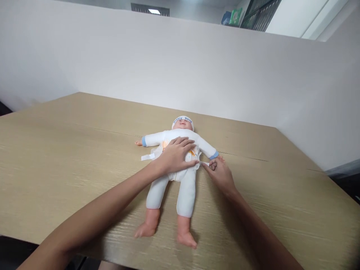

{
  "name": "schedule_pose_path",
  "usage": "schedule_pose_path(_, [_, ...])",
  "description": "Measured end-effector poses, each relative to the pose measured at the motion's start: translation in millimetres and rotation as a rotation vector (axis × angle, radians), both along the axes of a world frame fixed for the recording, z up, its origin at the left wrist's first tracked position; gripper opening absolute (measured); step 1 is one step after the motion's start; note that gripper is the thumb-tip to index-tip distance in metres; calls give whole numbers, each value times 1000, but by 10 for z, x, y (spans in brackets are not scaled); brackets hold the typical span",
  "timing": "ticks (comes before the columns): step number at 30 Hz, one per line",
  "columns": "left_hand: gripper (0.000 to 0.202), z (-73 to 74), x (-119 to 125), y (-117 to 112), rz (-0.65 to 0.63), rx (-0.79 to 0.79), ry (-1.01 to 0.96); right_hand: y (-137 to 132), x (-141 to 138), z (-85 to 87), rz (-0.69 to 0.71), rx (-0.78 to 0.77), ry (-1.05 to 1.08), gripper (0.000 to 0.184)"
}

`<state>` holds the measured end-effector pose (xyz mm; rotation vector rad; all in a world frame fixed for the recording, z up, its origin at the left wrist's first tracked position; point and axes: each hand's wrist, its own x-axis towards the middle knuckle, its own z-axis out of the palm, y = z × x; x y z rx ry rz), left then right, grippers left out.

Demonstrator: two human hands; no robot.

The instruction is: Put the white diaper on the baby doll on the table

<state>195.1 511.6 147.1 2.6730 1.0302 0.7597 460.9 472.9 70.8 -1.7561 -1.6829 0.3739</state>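
Observation:
A baby doll in a white outfit with blue cuffs and a lettered headband lies on its back, feet toward me. Around its hips is a white diaper with an orange print on the front. My left hand rests flat over the diaper's front, fingers stretched out across the doll's belly. On the right, my right hand pinches the diaper's white fastening tab beside the doll's cuff. The other tab sticks out loose on the left, near the doll's arm.
The doll lies on a wide wooden table with thin seams across it. A pale wall rises behind the table's far edge. Above the wall, a green package and a blue item show at the top right.

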Motion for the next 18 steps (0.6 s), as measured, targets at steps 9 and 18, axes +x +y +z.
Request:
schedule_pose_path(9, [66, -28, 24, -1, 25, -3, -6, -6, 84, 434, 217, -116, 252, 64])
schedule_pose_path(18, [59, -11, 51, -17, 41, -17, -23, 257, -555, 698, 383, -76, 329, 51])
